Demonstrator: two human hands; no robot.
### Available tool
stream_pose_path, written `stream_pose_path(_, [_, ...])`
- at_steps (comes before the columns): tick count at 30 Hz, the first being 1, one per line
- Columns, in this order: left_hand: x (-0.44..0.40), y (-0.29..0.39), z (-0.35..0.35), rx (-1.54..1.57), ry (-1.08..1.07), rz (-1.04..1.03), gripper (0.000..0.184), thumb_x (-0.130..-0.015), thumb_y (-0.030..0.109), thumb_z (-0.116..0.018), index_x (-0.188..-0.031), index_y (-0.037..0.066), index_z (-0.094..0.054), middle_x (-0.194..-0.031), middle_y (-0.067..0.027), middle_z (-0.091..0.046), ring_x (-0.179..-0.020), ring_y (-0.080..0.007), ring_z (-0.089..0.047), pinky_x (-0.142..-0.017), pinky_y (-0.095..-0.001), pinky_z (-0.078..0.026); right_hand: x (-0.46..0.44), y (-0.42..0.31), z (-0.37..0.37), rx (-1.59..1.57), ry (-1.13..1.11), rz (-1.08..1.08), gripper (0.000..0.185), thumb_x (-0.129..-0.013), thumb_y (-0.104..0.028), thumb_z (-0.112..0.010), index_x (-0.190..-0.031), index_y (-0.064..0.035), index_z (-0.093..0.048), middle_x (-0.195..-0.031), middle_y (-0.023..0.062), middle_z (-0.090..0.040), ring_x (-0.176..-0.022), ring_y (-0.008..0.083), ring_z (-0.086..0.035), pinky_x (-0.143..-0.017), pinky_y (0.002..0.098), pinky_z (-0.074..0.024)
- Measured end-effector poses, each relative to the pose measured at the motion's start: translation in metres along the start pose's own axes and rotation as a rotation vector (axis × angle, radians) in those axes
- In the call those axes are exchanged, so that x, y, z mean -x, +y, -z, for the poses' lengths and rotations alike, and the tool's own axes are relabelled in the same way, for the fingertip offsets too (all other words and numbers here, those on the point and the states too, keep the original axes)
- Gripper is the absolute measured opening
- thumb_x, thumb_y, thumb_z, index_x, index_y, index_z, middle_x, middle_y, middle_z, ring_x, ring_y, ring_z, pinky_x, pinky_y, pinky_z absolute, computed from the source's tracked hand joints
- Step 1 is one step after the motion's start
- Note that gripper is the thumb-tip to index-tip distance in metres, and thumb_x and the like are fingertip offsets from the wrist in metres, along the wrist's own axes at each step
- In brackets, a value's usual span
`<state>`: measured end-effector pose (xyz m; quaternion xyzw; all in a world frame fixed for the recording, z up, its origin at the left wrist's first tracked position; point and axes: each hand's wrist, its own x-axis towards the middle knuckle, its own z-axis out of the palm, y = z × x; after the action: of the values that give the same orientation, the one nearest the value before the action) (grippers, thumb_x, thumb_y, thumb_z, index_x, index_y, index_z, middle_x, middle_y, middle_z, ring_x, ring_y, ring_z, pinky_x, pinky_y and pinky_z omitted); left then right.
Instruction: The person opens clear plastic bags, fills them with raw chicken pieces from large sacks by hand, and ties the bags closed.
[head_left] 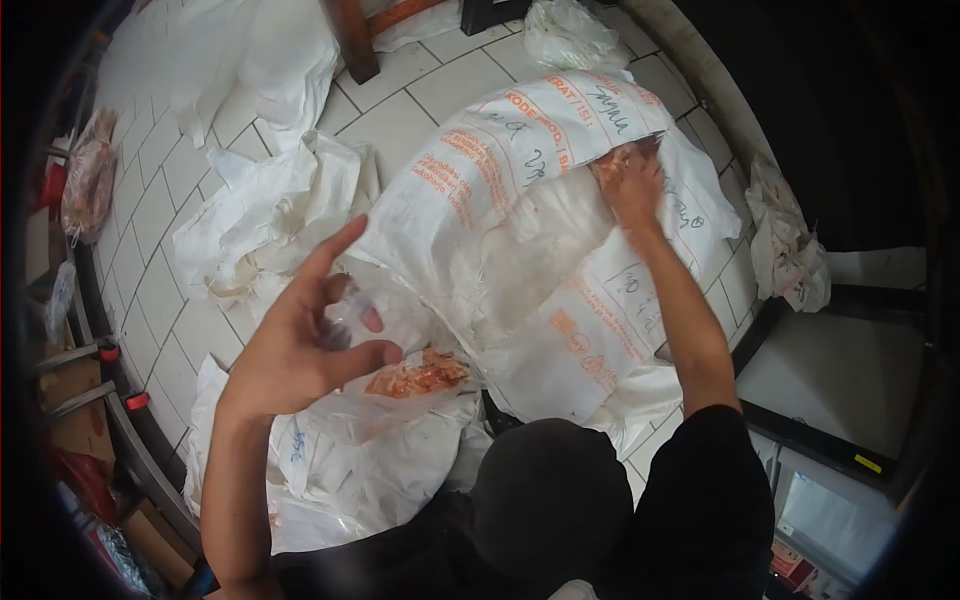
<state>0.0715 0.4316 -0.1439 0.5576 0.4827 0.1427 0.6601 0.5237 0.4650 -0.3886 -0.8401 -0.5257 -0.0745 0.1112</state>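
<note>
The pale tiled floor (400, 120) carries a large printed woven sack (430, 190), with a crumpled white sack (270, 220) beside it. A wrinkled plastic bag (785, 240) lies near the right edge; the white sheeting (285, 70) at upper left is probably more sacking.

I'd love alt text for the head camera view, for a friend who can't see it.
A person's right hand reaches into the opening of a large, printed white sack. The open left hand is raised near a clear plastic bag with reddish-brown contents, and more white sacks lie on the tiled floor.
</note>
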Motion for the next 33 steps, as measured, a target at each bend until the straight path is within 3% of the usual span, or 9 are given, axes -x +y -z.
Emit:
stream_pose_path(3, [-0.009,-0.004,-0.004,-0.004,0.008,-0.010,0.095,-0.068,-0.007,-0.075,-0.149,0.009,-0.028,-0.090,-0.0038,-0.057,-0.083,-0.0097,-0.054,-0.073,-0.0213,-0.046,-0.026,-0.002,0.017,0.322,-0.425,-0.178,0.119,-0.060,-0.047,-0.081,-0.147,-0.0052,-0.011,-0.138,0.0241,-0.032,-0.134,0.0401,-0.028,-0.108,0.0435,-0.0299])
stream_pose_path(7, [-0.018,-0.003,0.005,-0.073,0.085,0.112,0.103,-0.066,-0.008,-0.076,-0.151,0.016,-0.024,-0.101,-0.0087,-0.061,-0.086,-0.0098,-0.053,-0.074,-0.0230,-0.046,-0.037,-0.001,0.008,0.110,-0.509,-0.238,0.121,-0.053,-0.041,-0.087,-0.144,-0.0062,-0.015,-0.138,0.0236,-0.034,-0.127,0.0438,-0.039,-0.106,0.0458,-0.0358])
stream_pose_path(13, [0.008,0.009,0.032,-0.443,0.132,0.043,0.109,-0.067,-0.005,-0.075,-0.153,0.024,-0.016,-0.129,-0.0202,-0.054,-0.094,-0.0204,-0.060,-0.075,-0.0303,-0.050,0.032,0.013,0.001,0.151,-0.069,0.116,0.100,-0.056,-0.039,-0.085,-0.131,-0.0006,-0.031,-0.125,0.0258,-0.047,-0.118,0.0434,-0.048,-0.098,0.0467,-0.0440])
stream_pose_path(15, [0.014,0.007,0.038,-0.454,0.082,0.085,0.106,-0.069,-0.003,-0.075,-0.153,0.024,-0.017,-0.137,-0.0207,-0.050,-0.100,-0.0252,-0.060,-0.076,-0.0328,-0.050,0.058,-0.020,0.065,-0.083,-0.538,-0.134,0.095,-0.057,-0.031,-0.087,-0.129,0.0020,-0.033,-0.118,0.0236,-0.054,-0.114,0.0368,-0.054,-0.096,0.0422,-0.0461])
stream_pose_path(18, [0.024,-0.001,0.038,-0.509,0.090,0.071,0.100,-0.073,0.002,-0.074,-0.153,0.023,-0.018,-0.137,-0.0220,-0.050,-0.102,-0.0270,-0.061,-0.076,-0.0337,-0.051,0.111,0.030,0.018,-0.477,-0.511,-0.208,0.089,-0.059,-0.018,-0.088,-0.128,0.0024,-0.035,-0.116,0.0192,-0.057,-0.105,0.0270,-0.060,-0.089,0.0353,-0.0498])
stream_pose_path(22, [0.044,0.011,0.026,-0.448,0.060,0.213,0.091,-0.080,0.001,-0.068,-0.153,0.021,-0.018,-0.134,-0.0230,-0.051,-0.102,-0.0209,-0.061,-0.076,-0.0292,-0.050,0.140,-0.033,0.084,-0.816,-0.567,-0.341,0.080,-0.059,-0.017,-0.087,-0.121,0.0054,-0.041,-0.113,0.0170,-0.058,-0.096,0.0231,-0.062,-0.081,0.0327,-0.0535])
stream_pose_path(24, [0.052,0.002,0.023,-0.341,0.073,0.085,0.085,-0.084,-0.002,-0.063,-0.153,0.017,-0.018,-0.130,-0.0207,-0.055,-0.093,-0.0147,-0.061,-0.074,-0.0264,-0.049,0.146,-0.060,0.110,-1.165,-0.511,-0.209,0.072,-0.064,0.000,-0.082,-0.124,0.0046,-0.041,-0.115,0.0144,-0.059,-0.095,0.0189,-0.063,-0.084,0.0291,-0.0519])
stream_pose_path(29, [0.068,-0.030,0.009,-0.101,0.190,0.003,0.070,-0.092,0.004,-0.055,-0.152,0.012,-0.020,-0.116,-0.0146,-0.064,-0.075,-0.0068,-0.053,-0.068,-0.0222,-0.046,0.188,-0.114,0.134,-1.829,-0.509,-0.093,0.072,-0.068,-0.003,-0.079,-0.131,0.0018,-0.045,-0.121,0.0121,-0.058,-0.105,0.0211,-0.061,-0.092,0.0351,-0.0503])
stream_pose_path(33, [0.064,-0.042,-0.008,-0.116,0.271,0.068,0.056,-0.096,0.010,-0.048,-0.148,0.008,-0.029,-0.103,-0.0092,-0.068,-0.064,-0.0043,-0.049,-0.063,-0.0201,-0.043,0.258,-0.162,0.115,-1.896,-0.983,-0.030,0.075,-0.071,-0.022,-0.083,-0.131,0.0006,-0.045,-0.117,0.0095,-0.059,-0.107,0.0211,-0.058,-0.095,0.0348,-0.0455])
